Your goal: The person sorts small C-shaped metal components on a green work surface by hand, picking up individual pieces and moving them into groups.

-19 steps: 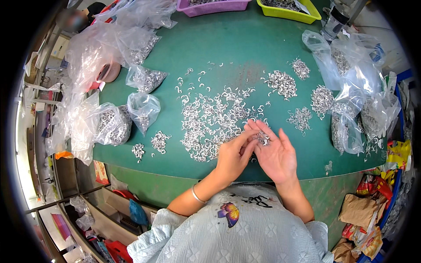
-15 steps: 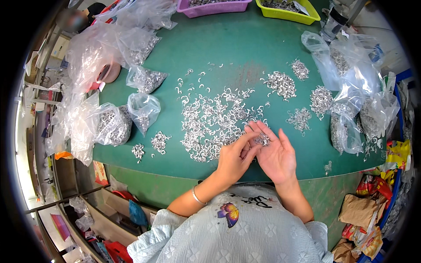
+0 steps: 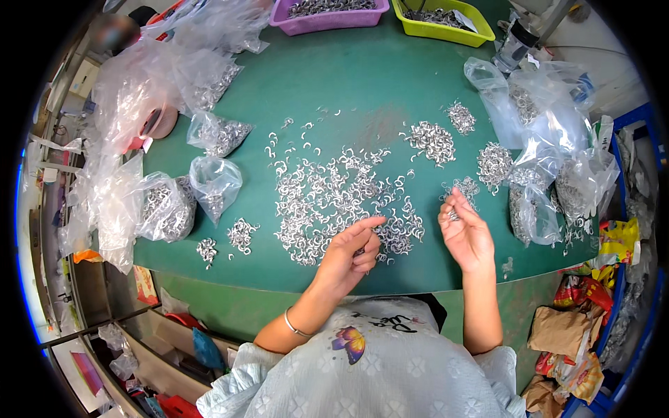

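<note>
A wide spread of small silvery curved metal pieces (image 3: 327, 198), like open rings, lies mid-table. My left hand (image 3: 348, 254) is over its near edge, index finger stretched toward the right and the other fingers curled in; whatever they may hold is hidden. My right hand (image 3: 468, 240) is raised off to the right with its fingers bent inward, and a few metal pieces (image 3: 454, 216) show in its cupped palm. Just beyond its fingertips is a small heap of thinner metal rings (image 3: 463, 188), partly covered by the hand.
Separate heaps lie at the right (image 3: 431, 143) and near left (image 3: 241, 235). Filled clear bags stand along the left (image 3: 167, 209) and right (image 3: 533, 216) sides. A purple tray (image 3: 327, 24) and a yellow-green tray (image 3: 446, 32) sit at the far edge of the green table (image 3: 300, 76).
My hands were together over the spread's near right side and have parted. The right moved rightward to the thin-ring heap, its fingers curling in; the left shifted slightly left. The view shifted slightly.
</note>
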The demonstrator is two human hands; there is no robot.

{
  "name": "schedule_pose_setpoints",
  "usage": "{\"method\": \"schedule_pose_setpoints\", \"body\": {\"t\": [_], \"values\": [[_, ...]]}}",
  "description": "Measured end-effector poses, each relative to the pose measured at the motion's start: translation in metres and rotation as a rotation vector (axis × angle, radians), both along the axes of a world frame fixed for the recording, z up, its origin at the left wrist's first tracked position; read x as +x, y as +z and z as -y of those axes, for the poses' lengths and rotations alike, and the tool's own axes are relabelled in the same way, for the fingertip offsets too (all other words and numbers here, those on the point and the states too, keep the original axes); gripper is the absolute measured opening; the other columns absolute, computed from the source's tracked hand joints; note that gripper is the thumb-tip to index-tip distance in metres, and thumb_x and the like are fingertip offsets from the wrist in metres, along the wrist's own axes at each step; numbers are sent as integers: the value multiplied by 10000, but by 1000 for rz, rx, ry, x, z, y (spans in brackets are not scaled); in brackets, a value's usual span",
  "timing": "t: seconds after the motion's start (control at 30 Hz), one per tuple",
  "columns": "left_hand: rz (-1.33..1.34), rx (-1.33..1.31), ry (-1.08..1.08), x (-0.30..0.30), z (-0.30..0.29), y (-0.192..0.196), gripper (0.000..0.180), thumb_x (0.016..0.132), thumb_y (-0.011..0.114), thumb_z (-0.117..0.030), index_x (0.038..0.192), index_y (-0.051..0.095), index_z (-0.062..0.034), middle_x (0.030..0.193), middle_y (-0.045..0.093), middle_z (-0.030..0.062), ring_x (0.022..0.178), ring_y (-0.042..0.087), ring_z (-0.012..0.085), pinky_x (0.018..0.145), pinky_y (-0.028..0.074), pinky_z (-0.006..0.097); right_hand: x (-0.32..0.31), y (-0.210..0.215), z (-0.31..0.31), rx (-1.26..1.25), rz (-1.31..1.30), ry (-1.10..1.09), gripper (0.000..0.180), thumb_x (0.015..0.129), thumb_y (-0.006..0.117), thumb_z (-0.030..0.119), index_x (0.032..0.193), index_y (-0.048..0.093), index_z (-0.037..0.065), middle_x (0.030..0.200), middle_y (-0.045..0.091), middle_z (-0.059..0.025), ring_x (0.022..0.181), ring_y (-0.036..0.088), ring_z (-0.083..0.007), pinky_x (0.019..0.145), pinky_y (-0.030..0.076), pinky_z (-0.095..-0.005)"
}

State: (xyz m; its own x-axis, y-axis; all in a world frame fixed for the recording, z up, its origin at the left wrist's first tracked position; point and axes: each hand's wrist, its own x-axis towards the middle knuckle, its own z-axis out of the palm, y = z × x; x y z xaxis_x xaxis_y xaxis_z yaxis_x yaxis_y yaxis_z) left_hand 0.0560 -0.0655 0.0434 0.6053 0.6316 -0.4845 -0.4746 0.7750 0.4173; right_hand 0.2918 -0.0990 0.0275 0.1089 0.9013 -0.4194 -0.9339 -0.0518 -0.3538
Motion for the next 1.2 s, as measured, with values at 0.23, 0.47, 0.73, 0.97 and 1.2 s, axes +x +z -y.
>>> {"method": "schedule_pose_setpoints", "body": {"t": [0.23, 0.47, 0.73, 0.97, 1.2], "values": [[320, -355, 79, -4, -5, -17, 434, 837, 411, 71, 1271, 426, 67, 917, 449, 75, 666, 382, 91, 485, 314, 194, 47, 4, -40, -23, 145, -119, 283, 937, 444, 59, 1183, 442, -82, 1068, 507, -152, 1043, 531, -282, 943, 468, -382], [273, -394, 149, 2, -11, -15, 525, 707, 430, 73, 1232, 446, 94, 932, 455, 90, 742, 420, 156, 647, 377, 267, 105, -1, -111, -60, 264, -245, 301, 923, 471, 53, 1176, 443, -107, 1117, 490, -161, 1039, 527, -279, 931, 473, -369], [482, -314, 122, -2, -23, -30, 375, 823, 473, 33, 1196, 498, 57, 887, 500, 81, 694, 416, 137, 631, 382, 237, 125, 11, -87, -125, 787, -244, 277, 923, 500, 85, 1115, 532, -111, 1032, 567, -156, 928, 583, -262, 864, 495, -343], [352, -330, 123, -3, -32, -21, 431, 820, 435, 62, 1250, 455, 62, 1043, 529, 142, 845, 514, 181, 740, 468, 282, 126, -17, -72, -284, 1327, -210, 223, 922, 535, 109, 1063, 611, -46, 963, 635, -83, 918, 585, -137, 852, 454, -257], [417, -315, 141, 2, -38, 5, 444, 911, 405, -83, 1313, 368, 101, 1406, 336, 265, 1319, 340, 350, 1098, 294, 436, 128, -26, -60, -310, 1754, -131, 211, 924, 506, 104, 1019, 648, -19, 960, 667, -74, 899, 580, -133, 833, 430, -263]]}}
